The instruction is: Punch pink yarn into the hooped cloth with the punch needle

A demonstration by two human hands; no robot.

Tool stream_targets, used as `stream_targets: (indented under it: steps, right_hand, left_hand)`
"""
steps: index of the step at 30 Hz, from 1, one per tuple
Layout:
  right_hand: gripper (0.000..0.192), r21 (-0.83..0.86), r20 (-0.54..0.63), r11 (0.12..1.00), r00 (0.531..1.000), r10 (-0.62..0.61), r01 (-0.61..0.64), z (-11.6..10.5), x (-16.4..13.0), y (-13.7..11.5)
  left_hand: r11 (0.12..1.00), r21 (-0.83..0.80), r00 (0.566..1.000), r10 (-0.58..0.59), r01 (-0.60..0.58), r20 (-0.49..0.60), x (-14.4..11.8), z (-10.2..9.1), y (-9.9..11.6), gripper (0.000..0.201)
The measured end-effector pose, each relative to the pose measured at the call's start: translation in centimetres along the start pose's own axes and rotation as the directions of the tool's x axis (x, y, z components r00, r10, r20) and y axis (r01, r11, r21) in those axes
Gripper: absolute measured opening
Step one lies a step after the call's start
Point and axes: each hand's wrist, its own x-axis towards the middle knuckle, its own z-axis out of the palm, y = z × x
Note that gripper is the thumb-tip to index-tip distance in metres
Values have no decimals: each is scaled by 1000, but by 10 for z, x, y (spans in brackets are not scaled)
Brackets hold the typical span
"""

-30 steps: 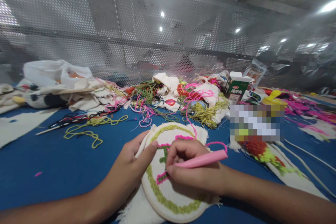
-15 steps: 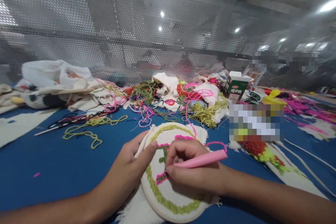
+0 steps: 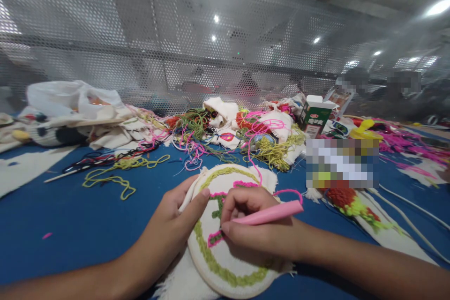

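A round embroidery hoop (image 3: 225,262) with white cloth lies on the blue table (image 3: 70,225) in front of me; it bears a green yarn ring and pink stitching. My left hand (image 3: 172,229) grips the hoop's left rim, thumb laid on the cloth. My right hand (image 3: 256,225) holds a pink punch needle (image 3: 269,214), tip down on the cloth near the pink stitches. Pink yarn (image 3: 253,159) runs from the needle's back end toward the pile behind.
A tangle of green, pink and yellow yarn and cloth pieces (image 3: 246,131) lies behind the hoop. A loose yellow-green strand (image 3: 116,173) sits left, a green carton (image 3: 314,117) back right, a stitched piece (image 3: 355,206) at right. A perforated metal screen (image 3: 176,42) closes the far side.
Almost nothing has moved; both hands keep their hold, with the needle tip staying at the same spot on the cloth.
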Motion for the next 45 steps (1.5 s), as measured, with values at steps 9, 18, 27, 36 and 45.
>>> stream_targets:
  steps: [9, 18, 27, 36, 45]
  right_hand:
    - [1, 30, 16, 999, 999, 29, -29, 0, 1, -2]
    - [2, 33, 4, 999, 1000, 25, -25, 1, 0, -1]
    - [2, 48, 9, 998, 999, 46, -46, 1, 0, 3]
    - [1, 65, 12, 997, 999, 39, -40, 1, 0, 3]
    - [1, 53, -1, 998, 999, 38, -38, 1, 0, 3]
  left_hand:
    - [999, -27, 1000, -28, 28, 2, 0, 2, 2, 48]
    - [999, -43, 1000, -25, 25, 9, 1, 1, 1, 47]
    - [998, -59, 1000, -30, 30, 7, 0, 1, -2, 48]
    - [997, -71, 999, -37, 37, 1, 1, 2, 0, 48]
    - [997, -72, 999, -33, 33, -2, 2, 2, -3, 50]
